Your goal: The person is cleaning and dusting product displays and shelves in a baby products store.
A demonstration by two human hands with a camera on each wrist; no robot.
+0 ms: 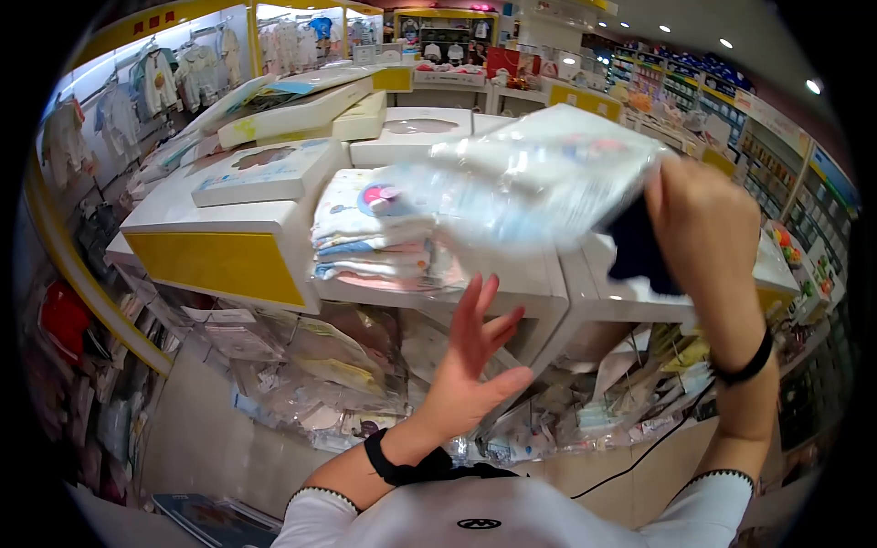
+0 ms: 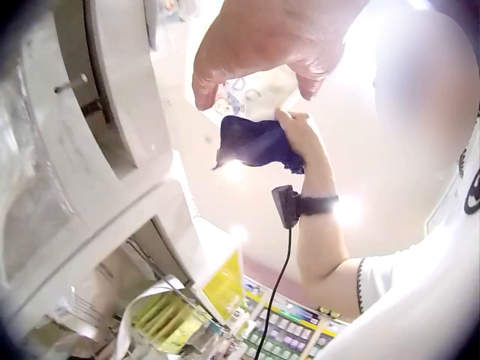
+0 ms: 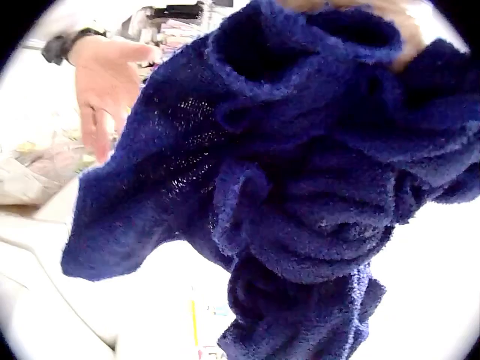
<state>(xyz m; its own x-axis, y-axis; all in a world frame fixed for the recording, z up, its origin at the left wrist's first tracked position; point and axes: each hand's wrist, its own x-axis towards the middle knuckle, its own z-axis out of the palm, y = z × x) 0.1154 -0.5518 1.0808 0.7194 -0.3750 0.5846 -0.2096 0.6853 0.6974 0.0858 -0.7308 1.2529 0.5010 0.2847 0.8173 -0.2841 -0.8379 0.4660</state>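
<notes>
My right hand [image 1: 703,219] grips a dark blue terry cloth [image 1: 639,251] together with a clear plastic-wrapped package [image 1: 557,164], pale with coloured prints and blurred. Both are raised above the counter. In the right wrist view the crumpled blue cloth [image 3: 315,172] fills most of the picture. My left hand [image 1: 470,365] holds nothing; its fingers are spread in front of the counter edge, below the package. Beside the package stands a stack of folded printed baby clothes [image 1: 370,247], its right side partly overlapped by the plastic.
White display boxes [image 1: 265,173] lie on the counter to the left, with more piled behind. Bagged garments [image 1: 311,365] hang under the counter front. A black cable [image 1: 644,452] runs down on the right. Clothes racks [image 1: 155,82] and stocked shelves surround the counter.
</notes>
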